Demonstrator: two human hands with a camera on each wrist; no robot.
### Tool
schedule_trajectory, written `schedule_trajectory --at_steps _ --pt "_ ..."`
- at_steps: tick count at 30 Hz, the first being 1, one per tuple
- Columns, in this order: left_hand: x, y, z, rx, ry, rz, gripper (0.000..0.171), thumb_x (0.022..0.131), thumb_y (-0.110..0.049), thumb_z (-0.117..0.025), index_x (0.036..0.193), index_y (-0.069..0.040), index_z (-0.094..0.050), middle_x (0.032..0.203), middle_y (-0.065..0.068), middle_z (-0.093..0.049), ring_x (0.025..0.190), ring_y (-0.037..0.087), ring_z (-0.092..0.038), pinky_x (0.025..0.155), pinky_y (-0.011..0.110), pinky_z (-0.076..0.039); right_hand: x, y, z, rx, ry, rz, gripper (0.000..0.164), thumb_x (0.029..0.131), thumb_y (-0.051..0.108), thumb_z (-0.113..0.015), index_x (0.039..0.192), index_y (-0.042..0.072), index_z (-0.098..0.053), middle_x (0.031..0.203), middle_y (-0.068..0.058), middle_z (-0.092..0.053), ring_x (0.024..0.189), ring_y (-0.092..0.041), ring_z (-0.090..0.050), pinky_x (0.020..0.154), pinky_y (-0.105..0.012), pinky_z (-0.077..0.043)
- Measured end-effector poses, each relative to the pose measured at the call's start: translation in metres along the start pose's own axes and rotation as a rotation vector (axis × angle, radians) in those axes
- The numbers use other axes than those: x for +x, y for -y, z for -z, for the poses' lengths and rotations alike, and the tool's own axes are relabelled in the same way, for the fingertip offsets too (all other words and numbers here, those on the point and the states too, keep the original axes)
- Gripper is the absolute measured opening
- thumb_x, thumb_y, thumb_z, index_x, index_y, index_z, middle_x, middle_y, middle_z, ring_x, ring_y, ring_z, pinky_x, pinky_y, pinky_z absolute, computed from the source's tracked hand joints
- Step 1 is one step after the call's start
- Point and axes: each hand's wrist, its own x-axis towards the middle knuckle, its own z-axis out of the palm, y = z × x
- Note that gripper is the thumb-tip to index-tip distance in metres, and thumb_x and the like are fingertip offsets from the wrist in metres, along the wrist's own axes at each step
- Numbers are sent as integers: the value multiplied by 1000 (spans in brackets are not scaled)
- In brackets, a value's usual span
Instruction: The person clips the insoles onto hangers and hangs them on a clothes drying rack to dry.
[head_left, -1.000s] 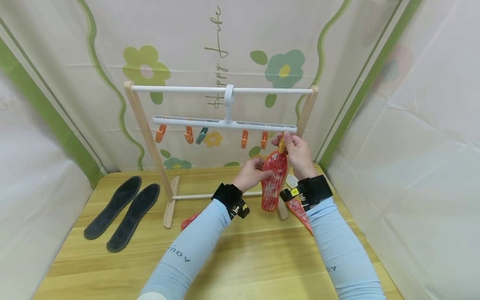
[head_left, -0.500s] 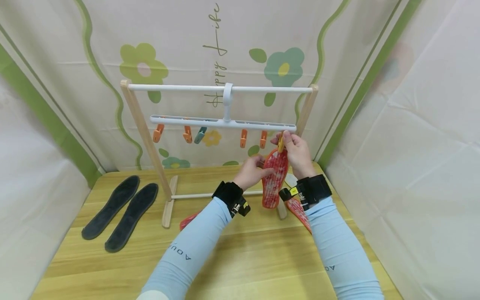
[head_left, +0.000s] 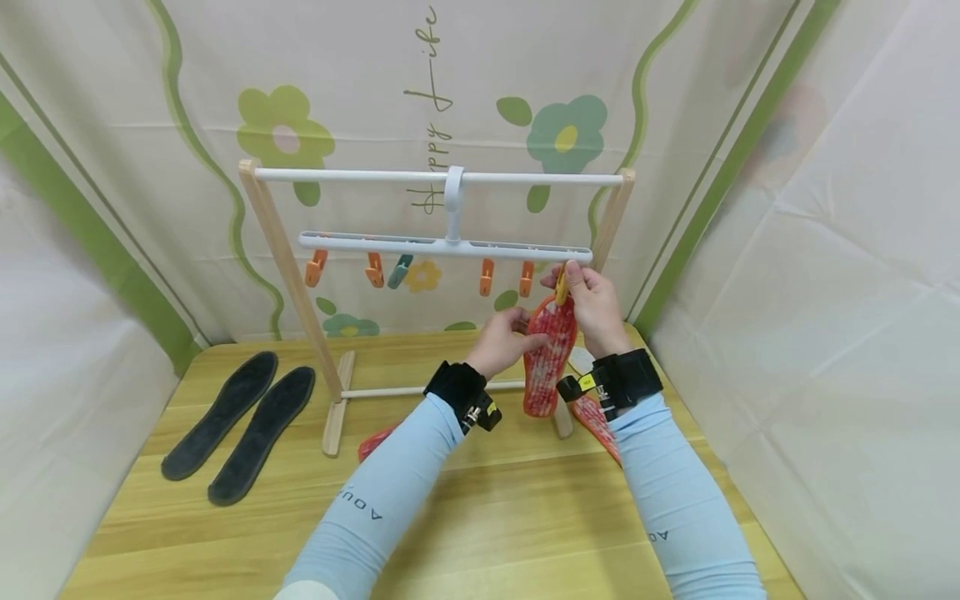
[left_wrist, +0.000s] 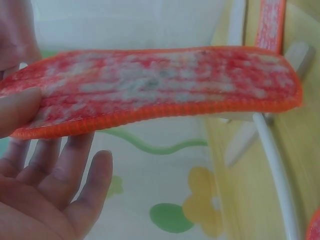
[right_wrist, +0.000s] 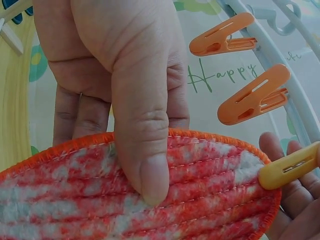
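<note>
A red and white insole (head_left: 550,367) with orange stitched edging hangs upright below the right end of the white hanger (head_left: 420,245). My left hand (head_left: 501,343) pinches its left edge, thumb on the front face and fingers behind. At the insole's top, my right hand (head_left: 596,308) pinches a yellow clothespin (head_left: 562,286). In the right wrist view the yellow clothespin (right_wrist: 290,167) overlaps the tip of the insole (right_wrist: 210,185), and the left thumb presses on the face. The left wrist view shows the insole (left_wrist: 165,85) stretching away from the left fingers.
Several orange clothespins (head_left: 486,277) and a teal one (head_left: 401,272) hang along the hanger on a wooden rack (head_left: 288,279). Two dark insoles (head_left: 262,436) lie at left. Another red insole (head_left: 597,427) lies by the right forearm, and one (head_left: 372,442) is partly hidden behind the left.
The view has shifted slightly. Both hands keep their hold on the insole and the yellow clothespin, and the insole has risen a little.
</note>
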Motion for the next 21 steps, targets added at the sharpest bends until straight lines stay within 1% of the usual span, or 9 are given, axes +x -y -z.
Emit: schedule_trajectory --at_steps 3,7,12,16,18,21 --pt "0 -2 0 -2 -7 -1 27 91 -27 -75 109 -10 -65 101 1 -66 91 17 -63 78 33 -55 0 1 0 -6 -4 -4 49 100 48 -47 113 4 -65 108 -12 -69 115 -23 -57 92 -34 -45" --pt "0 -6 0 0 -18 -17 26 91 -27 -75 108 -10 -65 100 1 -67 91 17 -64 78 33 -55 1 0 0 6 -8 -15 45 100 47 -47 111 7 -65 108 -12 -69 111 -23 -57 87 -31 -46" --pt "0 -9 1 -11 -19 -17 24 91 -25 -75 106 -10 -65 100 1 -66 91 17 -63 78 33 -55 1 0 -1 5 -10 -12 46 100 47 -47 111 5 -65 108 -13 -69 109 -22 -57 83 -31 -45" --pt "-1 -8 2 -9 -15 -10 26 91 -24 -75 108 -8 -64 101 3 -66 91 17 -64 77 32 -55 -1 0 -2 8 -6 -15 45 100 48 -47 112 8 -65 107 -13 -69 107 -23 -58 81 -31 -46" --pt "0 -7 2 -13 -11 -8 28 91 -24 -75 110 -6 -63 102 4 -66 91 18 -64 78 33 -55 -2 -1 -3 17 -1 -19 47 100 48 -48 113 7 -65 107 -15 -68 106 -25 -58 81 -31 -48" --pt "1 -4 3 -16 -8 -4 30 91 -24 -74 113 -6 -62 103 5 -66 92 18 -64 79 33 -55 -3 -2 -3 1 0 -36 51 98 51 -49 117 7 -66 108 -15 -68 105 -26 -58 81 -33 -48"
